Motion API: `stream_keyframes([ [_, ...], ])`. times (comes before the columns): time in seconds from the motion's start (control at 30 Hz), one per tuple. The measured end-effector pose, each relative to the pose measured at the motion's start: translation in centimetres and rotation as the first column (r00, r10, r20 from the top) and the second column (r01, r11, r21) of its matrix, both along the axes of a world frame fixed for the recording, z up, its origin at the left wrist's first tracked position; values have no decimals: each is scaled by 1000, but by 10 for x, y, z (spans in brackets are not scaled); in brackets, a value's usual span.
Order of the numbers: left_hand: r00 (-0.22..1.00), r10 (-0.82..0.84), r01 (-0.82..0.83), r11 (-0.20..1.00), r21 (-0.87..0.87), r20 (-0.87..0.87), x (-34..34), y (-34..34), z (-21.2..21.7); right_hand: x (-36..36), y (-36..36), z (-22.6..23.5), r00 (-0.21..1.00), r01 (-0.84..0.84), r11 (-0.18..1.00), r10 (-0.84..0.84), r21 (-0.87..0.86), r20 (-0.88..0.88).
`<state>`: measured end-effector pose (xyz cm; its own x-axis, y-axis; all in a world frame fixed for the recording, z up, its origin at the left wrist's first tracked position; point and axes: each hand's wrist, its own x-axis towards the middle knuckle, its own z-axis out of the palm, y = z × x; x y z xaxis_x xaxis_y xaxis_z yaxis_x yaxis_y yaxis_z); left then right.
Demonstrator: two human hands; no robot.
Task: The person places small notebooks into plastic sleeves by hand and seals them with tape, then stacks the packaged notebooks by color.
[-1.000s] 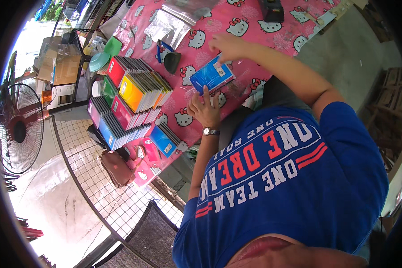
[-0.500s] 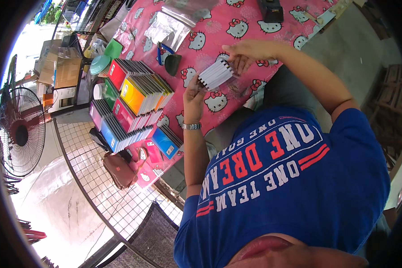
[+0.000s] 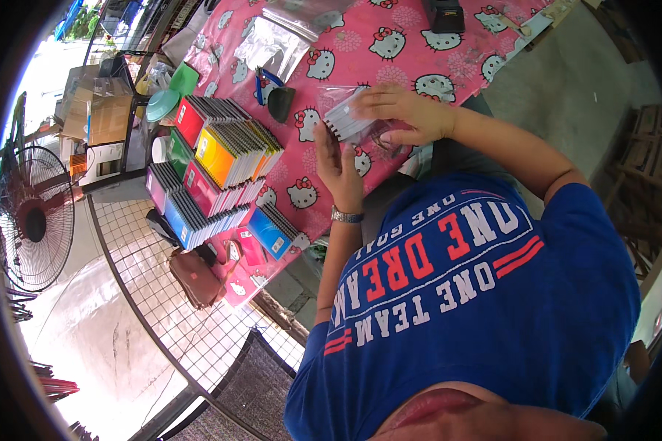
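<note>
A small bundle of white-paged notebooks (image 3: 343, 121) with black spiral binding lies on the pink cloth, with clear plastic film (image 3: 336, 96) around or under it. My left hand (image 3: 340, 167) is open beside its near left end, fingers stretched and touching or nearly touching the binding. Over its right part rests my right hand (image 3: 408, 114), the fingers laid flat across the top and the thumb apart below. That hand hides the bundle's right end. Left of my hands stand stacks of spiral notebooks in yellow (image 3: 218, 156), red (image 3: 190, 121), pink (image 3: 201, 188) and blue (image 3: 271, 234).
Blue-handled pliers (image 3: 260, 87) and a dark scoop-shaped piece (image 3: 280, 104) lie beyond the stacks. Clear plastic bags (image 3: 268, 51) are at the far side. A black device (image 3: 446, 16) sits at the far right. A brown pouch (image 3: 197, 279) and a fan (image 3: 34, 219) are at left.
My right hand has moved left onto the bundle. My left hand has let go of the bundle's side, its fingers now straightened beside it. The bundle has shifted slightly left.
</note>
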<state>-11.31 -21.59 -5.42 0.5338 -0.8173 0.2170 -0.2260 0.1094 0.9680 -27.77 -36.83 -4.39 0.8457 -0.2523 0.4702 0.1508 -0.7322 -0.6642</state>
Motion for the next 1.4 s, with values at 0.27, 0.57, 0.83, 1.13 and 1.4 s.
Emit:
stream_keyframes([
  [0.27, 977, -25, 41, 997, 71, -213, -19, -6, -3, 22, 73, -37, 937, 281, 845, -344, 455, 62],
  [0.57, 965, -34, 34, 999, -4, -259, -15, -12, -5, 26, 78, -25, 940, 267, 809, -339, 523, 45],
  [0.83, 969, -71, 78, 997, -20, 235, -9, -5, 4, 1, 28, -8, 972, 233, 968, -229, -97, 49],
  [1.13, 521, -272, 134, 962, 237, 809, 16, -15, 34, 6, 16, 19, 993, 47, 972, -70, -229, -95],
  [1.4, 562, -293, 123, 955, 271, 773, -1, -14, 29, -73, -150, -29, 194, 953, 174, -979, 247, -59],
])
